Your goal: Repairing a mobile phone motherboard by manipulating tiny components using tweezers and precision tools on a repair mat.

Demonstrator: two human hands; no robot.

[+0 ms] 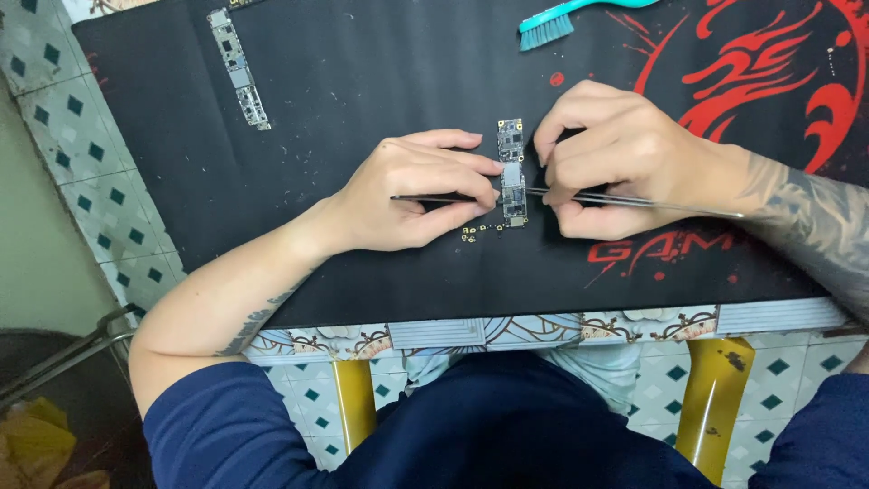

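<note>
While both hands work at mid-frame, the narrow circuit board (512,172) lies on the black mat (362,91) between them, long axis running up-down. Left hand (412,190) pinches tweezers (434,198) pointing right at the board; right hand (615,158) pinches a second pair (634,201) pointing left. Left fingertips touch the board's edge. Tiny loose parts (480,232) just below.

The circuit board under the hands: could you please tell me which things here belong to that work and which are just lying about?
In use:
- small circuit board
- left hand steadying it
- right hand with tweezers
- loose small parts beside the board
- black mat

Lying about:
- second long circuit board, top left
- teal brush, top edge
</note>
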